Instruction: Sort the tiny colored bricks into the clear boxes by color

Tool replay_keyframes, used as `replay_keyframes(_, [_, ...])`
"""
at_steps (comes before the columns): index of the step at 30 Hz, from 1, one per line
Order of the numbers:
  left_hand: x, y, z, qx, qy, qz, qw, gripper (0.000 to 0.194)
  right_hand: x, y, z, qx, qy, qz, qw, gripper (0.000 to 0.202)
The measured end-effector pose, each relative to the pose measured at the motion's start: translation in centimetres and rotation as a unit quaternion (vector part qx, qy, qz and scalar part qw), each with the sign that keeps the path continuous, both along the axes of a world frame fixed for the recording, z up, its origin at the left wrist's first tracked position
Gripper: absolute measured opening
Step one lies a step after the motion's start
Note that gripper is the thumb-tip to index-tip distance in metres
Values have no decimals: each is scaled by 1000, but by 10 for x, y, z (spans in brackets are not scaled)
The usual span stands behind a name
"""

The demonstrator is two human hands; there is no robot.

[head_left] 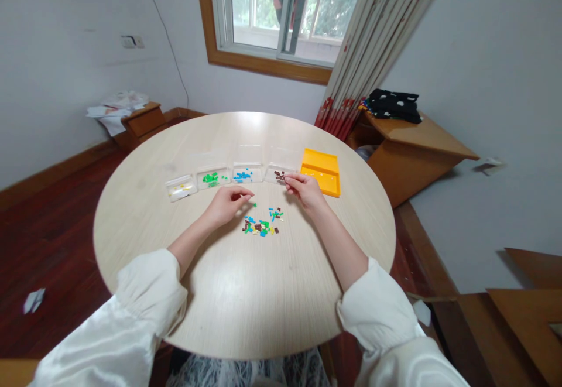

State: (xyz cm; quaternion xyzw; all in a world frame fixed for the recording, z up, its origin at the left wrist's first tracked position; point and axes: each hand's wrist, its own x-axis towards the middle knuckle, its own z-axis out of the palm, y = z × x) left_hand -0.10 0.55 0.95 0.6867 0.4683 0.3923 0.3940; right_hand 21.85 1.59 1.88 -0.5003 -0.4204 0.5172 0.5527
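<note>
Daylight came through the window (pixel 292 15), bleaching the foliage (pixel 340 6) outside and leaving pale glare along the far edge of the round table (pixel 246 299). Soft shadows fell under the forearms (pixel 194 243); the small colored pieces (pixel 264 224) lacked crisp detail, and wide-angle distortion stretched the sleeves (pixel 103 331) at the near edge.

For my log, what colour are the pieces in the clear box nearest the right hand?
Dark brown pieces, clearest in the head view.
</note>
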Motion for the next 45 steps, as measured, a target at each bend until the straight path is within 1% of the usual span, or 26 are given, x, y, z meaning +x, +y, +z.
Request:
replay_keyframes(3, [2,-1,1,-5,4,-13,1000,18,7,8,-4,-12,23,-74,997,10])
replay_keyframes(6, [3,-2,2,-7,5,-8,1000,18,11,14,-9,-20,46,-109,993,8])
replay_keyframes(8, [3,-2,2,-6,1,-2,1000,19,14,17,-13,-18,37,-109,993,8])
replay_keyframes(13, [2,-1,1,-3,-18,0,1000,20,16,21,-18,19,-7,-95,995,16])
replay_keyframes(15, [2,-2,2,-3,-20,1,1000,19,15,20,-18,25,-1,-97,995,16])
replay_keyframes(19, [3,-2,2,-14,-33,9,999,15,12,17,-13,16,50,-84,995,10])
replay_keyframes(23, [3,-1,2,-27,-61,23,998,15,8,13,-8,13,28,-81,996,11])
replay_keyframes(26, [4,-1,3,-39,-79,21,996,17,0,6,-4,49,-39,-46,997,10])
replay_keyframes(29, [5,-3,3,-62,-113,3,992,23,-17,-7,-1,92,-124,27,988,13])
replay_keyframes(32, [6,-5,3,-71,-138,-20,988,25,-37,-22,-1,159,-192,109,962,16])
replay_keyframes(34, [6,-7,3,-67,-140,-28,987,26,-45,-28,-2,199,-234,137,942,17])
replay_keyframes(36, [7,-9,5,-67,-133,-32,988,27,-49,-31,-3,219,-266,149,927,16])
replay_keyframes(39, [7,-10,7,-72,-120,-35,990,27,-49,-32,-2,215,-292,154,919,11])
replay_keyframes(42, [7,-10,8,-68,-111,-32,991,26,-47,-33,1,195,-299,153,922,11])
replay_keyframes(45, [7,-8,8,-65,-100,-11,993,24,-41,-29,3,164,-283,151,933,10])
